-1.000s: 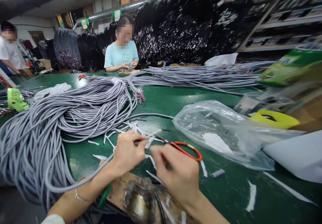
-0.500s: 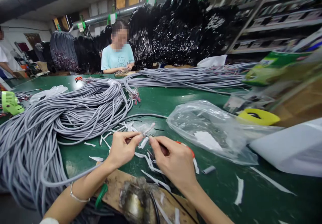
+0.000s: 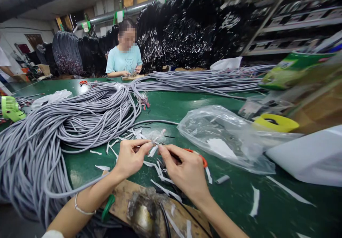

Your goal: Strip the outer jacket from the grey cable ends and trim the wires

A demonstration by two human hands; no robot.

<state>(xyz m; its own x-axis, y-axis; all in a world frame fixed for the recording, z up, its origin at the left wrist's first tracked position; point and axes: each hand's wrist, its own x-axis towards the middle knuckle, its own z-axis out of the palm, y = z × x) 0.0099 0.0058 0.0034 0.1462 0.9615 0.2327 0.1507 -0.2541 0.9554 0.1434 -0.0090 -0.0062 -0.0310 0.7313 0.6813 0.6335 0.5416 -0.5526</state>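
Observation:
My left hand (image 3: 132, 156) is closed in a pinch, thumb against forefinger, on a thin wire (image 3: 154, 143). Facing it, my right hand (image 3: 185, 166) pinches the same spot from the other side, its fingertips almost meeting the left ones. The wire's far ends are hidden by the fingers. A grey cable (image 3: 77, 191) runs up to my left forearm and passes out of sight behind it. Orange-handled scissors or pliers (image 3: 202, 159) lie partly hidden beyond my right hand. White paper-like strips (image 3: 160, 174) are scattered under both hands.
A large pile of grey cables (image 3: 88, 117) covers the left. Clear plastic bags (image 3: 211, 131) and a yellow tape roll (image 3: 276, 123) lie right. Below my hands is a wooden board (image 3: 120, 195) with a metal lump (image 3: 144, 215). A co-worker (image 3: 124, 60) sits across the green table (image 3: 171, 104).
My hands stay almost in place, with a slight shift of the right fingers. The view has moved a little. The co-worker's hands have shifted slightly.

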